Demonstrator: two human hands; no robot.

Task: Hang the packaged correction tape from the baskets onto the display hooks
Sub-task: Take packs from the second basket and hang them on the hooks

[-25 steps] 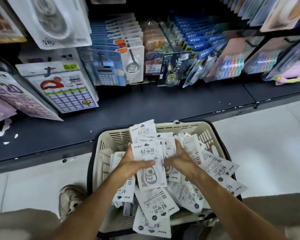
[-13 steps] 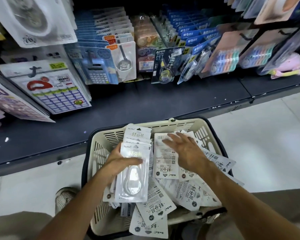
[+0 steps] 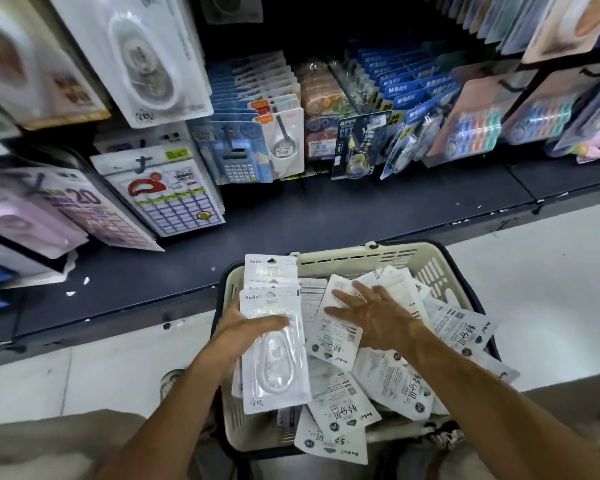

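Observation:
A cream plastic basket (image 3: 426, 268) with a dark rim sits on the floor in front of me, full of white correction tape packs (image 3: 392, 386) lying loose. My left hand (image 3: 243, 332) grips a small stack of correction tape packs (image 3: 274, 344) held face up over the basket's left side, thumb across the top pack. My right hand (image 3: 378, 322) rests palm down, fingers spread, on a loose pack (image 3: 333, 336) in the middle of the basket. More of the same packs hang on a display hook (image 3: 142, 60) at upper left.
A dark low shelf (image 3: 291, 220) runs across in front of the basket. Above it hang calculators (image 3: 236, 161), label sheets (image 3: 170, 195), blue carded tapes (image 3: 409, 105) and colourful packs (image 3: 475, 126). White floor tiles (image 3: 551, 289) lie to the right. My shoe (image 3: 170, 384) shows left of the basket.
My left hand has gathered packs into a stack and lifted it toward the basket's left. My right hand let go of the stack and now lies flat on a loose pack.

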